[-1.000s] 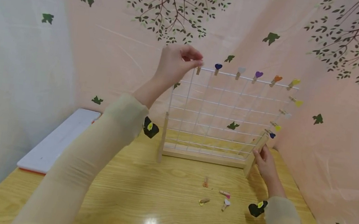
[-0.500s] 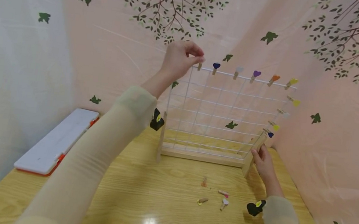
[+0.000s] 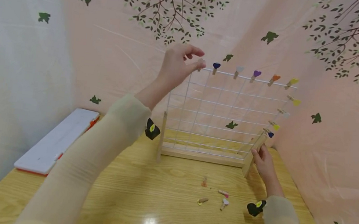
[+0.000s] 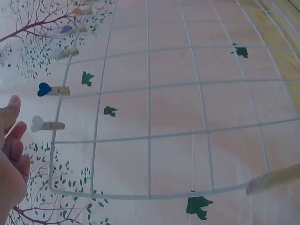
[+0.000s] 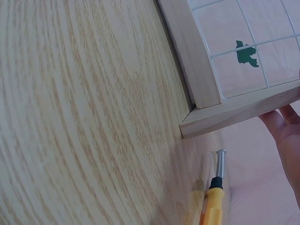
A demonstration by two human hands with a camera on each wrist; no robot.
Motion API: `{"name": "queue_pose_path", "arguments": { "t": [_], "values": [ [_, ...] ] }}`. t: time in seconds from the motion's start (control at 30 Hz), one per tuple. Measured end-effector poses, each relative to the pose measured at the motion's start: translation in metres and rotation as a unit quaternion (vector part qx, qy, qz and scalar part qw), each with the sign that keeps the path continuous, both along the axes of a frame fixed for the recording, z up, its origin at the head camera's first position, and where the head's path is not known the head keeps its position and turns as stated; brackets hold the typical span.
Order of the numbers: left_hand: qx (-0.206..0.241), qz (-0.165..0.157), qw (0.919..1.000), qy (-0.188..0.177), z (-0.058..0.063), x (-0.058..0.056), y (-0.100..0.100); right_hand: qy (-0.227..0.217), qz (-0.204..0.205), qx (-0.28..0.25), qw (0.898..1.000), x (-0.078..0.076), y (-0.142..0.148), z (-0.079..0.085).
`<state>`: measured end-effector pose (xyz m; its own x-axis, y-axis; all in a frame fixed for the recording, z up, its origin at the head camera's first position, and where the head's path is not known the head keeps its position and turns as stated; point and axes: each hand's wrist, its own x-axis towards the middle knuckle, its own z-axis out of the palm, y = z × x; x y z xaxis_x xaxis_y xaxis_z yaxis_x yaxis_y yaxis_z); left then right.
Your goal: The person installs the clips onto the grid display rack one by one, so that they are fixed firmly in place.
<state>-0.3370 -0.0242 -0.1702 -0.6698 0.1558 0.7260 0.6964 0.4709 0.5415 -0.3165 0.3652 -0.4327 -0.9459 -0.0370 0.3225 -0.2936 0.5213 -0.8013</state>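
Note:
A white wire grid [image 3: 227,73] stands in a wooden frame, with small heart-topped clothespins along its top and right edges. My left hand [image 3: 176,63] is at the top left corner, thumb and forefinger spread apart. Just beyond its fingers, in the left wrist view, a white-heart clothespin [image 4: 49,125] is clipped on the wire beside a blue-heart clothespin [image 4: 54,90]. Low on the right, my right hand [image 3: 264,164] grips the frame's wooden side post [image 3: 249,164], thumb in front and the other fingers mostly hidden behind.
Several loose clothespins [image 3: 223,193] lie on the wooden table [image 3: 129,202] in front of the frame. A flat white case [image 3: 56,142] with orange latches lies at the left. A yellow-handled tool [image 5: 213,204] with a metal shaft shows beside the post in the right wrist view.
My left thumb and forefinger have parted, letting go of the white-heart clothespin, which stays on the top wire. My left forearm has dropped slightly; my right hand keeps its place.

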Motion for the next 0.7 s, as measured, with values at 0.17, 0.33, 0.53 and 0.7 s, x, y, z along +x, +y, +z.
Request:
{"name": "queue_pose_path", "arguments": {
  "t": [0.17, 0.33, 0.53, 0.7],
  "values": [
    [-0.022, -0.027, 0.9988, 0.034, -0.025, 0.023, 0.007, 0.002, 0.005, -0.007, 1.000, 0.001, 0.001, -0.001],
    [-0.070, -0.073, 0.9945, -0.027, -0.065, 0.038, 0.019, 0.006, 0.001, -0.019, 1.000, 0.001, 0.001, -0.001],
    [-0.132, -0.129, 0.9776, -0.102, -0.126, 0.055, 0.034, 0.025, 0.003, -0.018, 1.000, 0.000, -0.001, 0.000],
    [-0.186, -0.171, 0.9600, -0.121, -0.178, 0.066, 0.047, 0.010, -0.010, -0.001, 1.000, 0.001, -0.002, 0.001]
  ]
}}
